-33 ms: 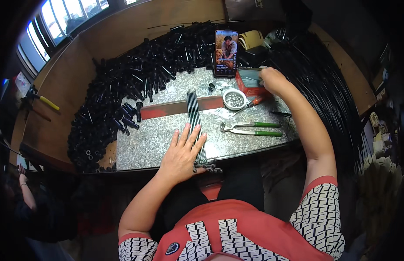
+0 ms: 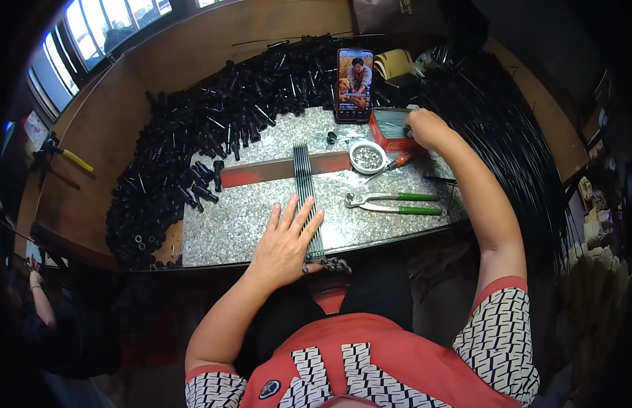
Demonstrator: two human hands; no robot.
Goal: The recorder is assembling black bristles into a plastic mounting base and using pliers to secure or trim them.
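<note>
My left hand point(image 2: 282, 245) lies with fingers spread at the near edge of the speckled board, resting on a row of thin dark rods point(image 2: 302, 170). These rods lie side by side across a red-brown flat bar point(image 2: 261, 172), and their near ends carry dark knobbly pieces by my thumb. At the far right, my right hand point(image 2: 426, 127) is at a red box point(image 2: 395, 144) holding thin pale pieces. Its fingers are curled, and whatever may be between them is hidden. Beside the box stands a white bowl point(image 2: 353, 164) of small shiny metal parts.
Green-handled pincers point(image 2: 418, 197) and an orange-handled screwdriver point(image 2: 401, 160) lie on the board point(image 2: 227, 231). A phone point(image 2: 354, 88) stands at the back. Black tubular parts point(image 2: 193, 122) are heaped left; long black rods point(image 2: 493, 129) lie right. A hammer point(image 2: 74, 160) and another person's arm point(image 2: 42, 302) show far left.
</note>
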